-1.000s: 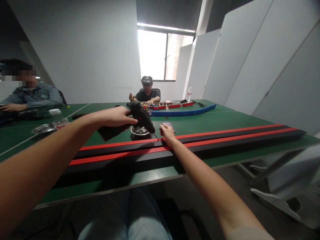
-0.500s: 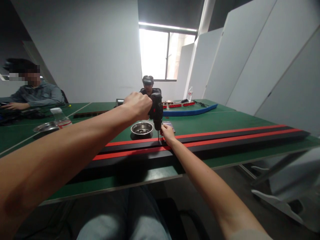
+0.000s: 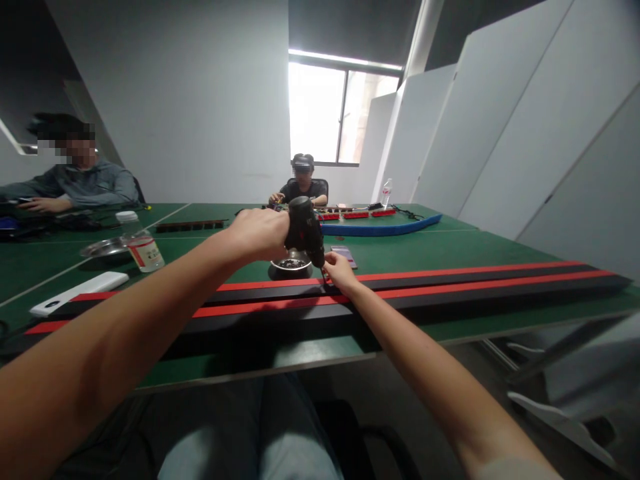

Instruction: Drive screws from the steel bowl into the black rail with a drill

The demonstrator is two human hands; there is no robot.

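My left hand (image 3: pixel 263 233) is wrapped round the handle of a black cordless drill (image 3: pixel 306 230). The drill tilts, its rear leaning left and its bit pointing down toward the fingers of my right hand (image 3: pixel 340 272). Those fingers are pinched close to the bit; whatever they hold is too small to make out. Beneath both hands lies a long black bar with red stripes (image 3: pixel 450 289) along its length. Just behind the drill stands a metal bowl (image 3: pixel 276 266) with small dark pieces inside, partly covered by the drill and my left hand.
A flat phone-like object (image 3: pixel 346 256) lies behind my right hand. To the left are a white bar (image 3: pixel 83 293), a plastic bottle (image 3: pixel 145 250) and a metal dish (image 3: pixel 103 248). A blue curved strip (image 3: pixel 380 228) lies farther back. Two people sit beyond on the green table's far sides.
The drill has gone from upright to tilted, and my left hand has shifted left and lower with it. My right hand stays pinched near the bit. The view has turned slightly left.
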